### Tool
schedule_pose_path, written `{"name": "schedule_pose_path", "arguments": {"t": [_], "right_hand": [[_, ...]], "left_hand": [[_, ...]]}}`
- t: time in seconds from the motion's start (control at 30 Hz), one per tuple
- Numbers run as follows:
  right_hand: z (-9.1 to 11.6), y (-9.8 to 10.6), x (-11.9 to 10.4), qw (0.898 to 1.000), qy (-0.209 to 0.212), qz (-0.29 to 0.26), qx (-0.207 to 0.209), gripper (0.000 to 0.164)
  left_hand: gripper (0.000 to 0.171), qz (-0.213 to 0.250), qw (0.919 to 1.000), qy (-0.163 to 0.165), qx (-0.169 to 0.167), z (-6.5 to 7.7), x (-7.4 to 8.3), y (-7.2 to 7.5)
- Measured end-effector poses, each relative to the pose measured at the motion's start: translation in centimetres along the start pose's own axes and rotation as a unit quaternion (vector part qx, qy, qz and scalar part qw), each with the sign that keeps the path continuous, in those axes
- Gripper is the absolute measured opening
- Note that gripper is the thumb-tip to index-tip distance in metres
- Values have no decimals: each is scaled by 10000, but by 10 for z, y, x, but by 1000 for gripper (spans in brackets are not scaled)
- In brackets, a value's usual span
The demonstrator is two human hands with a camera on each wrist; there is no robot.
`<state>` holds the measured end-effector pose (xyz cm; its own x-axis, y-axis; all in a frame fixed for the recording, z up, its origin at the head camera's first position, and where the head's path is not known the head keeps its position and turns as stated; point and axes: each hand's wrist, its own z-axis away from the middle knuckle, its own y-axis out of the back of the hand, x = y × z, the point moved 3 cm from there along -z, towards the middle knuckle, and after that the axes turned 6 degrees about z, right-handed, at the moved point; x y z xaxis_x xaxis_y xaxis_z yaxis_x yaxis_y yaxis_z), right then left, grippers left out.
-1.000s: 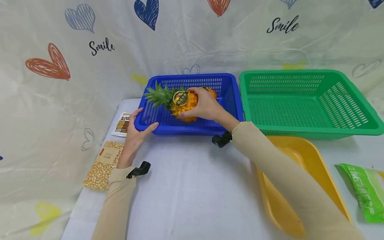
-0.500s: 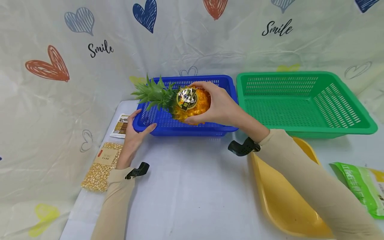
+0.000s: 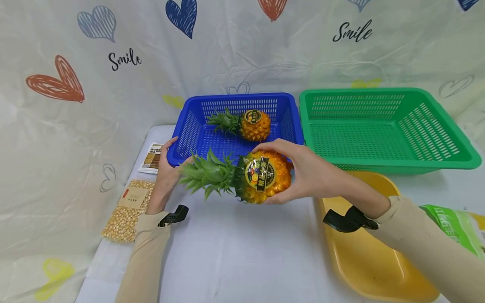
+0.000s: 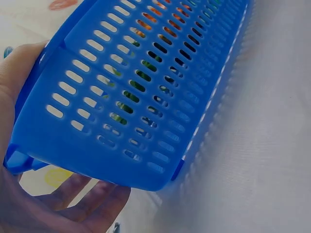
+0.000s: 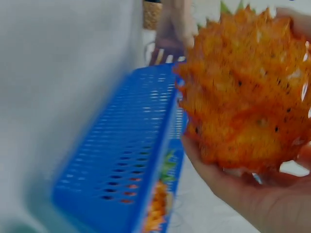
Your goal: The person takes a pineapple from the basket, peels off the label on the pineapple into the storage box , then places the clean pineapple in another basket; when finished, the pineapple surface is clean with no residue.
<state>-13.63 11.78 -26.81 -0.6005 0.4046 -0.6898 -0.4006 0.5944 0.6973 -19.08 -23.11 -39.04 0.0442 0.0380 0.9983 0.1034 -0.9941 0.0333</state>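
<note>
My right hand [image 3: 308, 172] holds a pineapple [image 3: 263, 176] by its orange body, with thumb and fingers on opposite sides. The fruit is in front of the blue basket [image 3: 235, 162], overlapping its front rim in the head view; its green leaves point left and a round black-and-gold label faces up. A second pineapple [image 3: 255, 126] lies inside the basket, leaves also to the left. My left hand [image 4: 29, 204] grips the basket's left front corner, its thumb partly hidden behind the leaves in the head view. The spiky base of the held pineapple [image 5: 248, 92] fills much of the right wrist view.
A green basket [image 3: 390, 165] stands right of the blue one. In front of it lies a yellow tray [image 3: 371, 252], partly under my right forearm. A green bag [image 3: 454, 227] is at far right. A bag of corn kernels [image 3: 123, 219] and a small packet [image 3: 151, 158] lie left.
My right hand has lifted one pineapple out of the blue basket and brought it toward me and right. The second pineapple now shows fully. My left hand has stayed on the basket.
</note>
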Motion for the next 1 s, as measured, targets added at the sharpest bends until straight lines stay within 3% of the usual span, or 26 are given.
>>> {"name": "schedule_pose_path", "arguments": {"t": [0.13, 0.43, 0.67, 1.0], "right_hand": [[15, -8, 11, 9989, -17, -221, -402, 83], [27, -20, 27, 9964, -292, 33, -795, 82], [26, -31, 36, 9933, -431, 556, -919, 85], [22, -39, 49, 9922, -595, 633, -894, 87]], "left_hand": [[87, -231, 9996, 133, 76, 2, 1, 0], [90, -383, 9989, 244, 135, 1, 1, 1], [89, -375, 9989, 220, 196, 1, 0, 0], [88, -349, 9990, 176, 196, 0, 0, -1]]}}
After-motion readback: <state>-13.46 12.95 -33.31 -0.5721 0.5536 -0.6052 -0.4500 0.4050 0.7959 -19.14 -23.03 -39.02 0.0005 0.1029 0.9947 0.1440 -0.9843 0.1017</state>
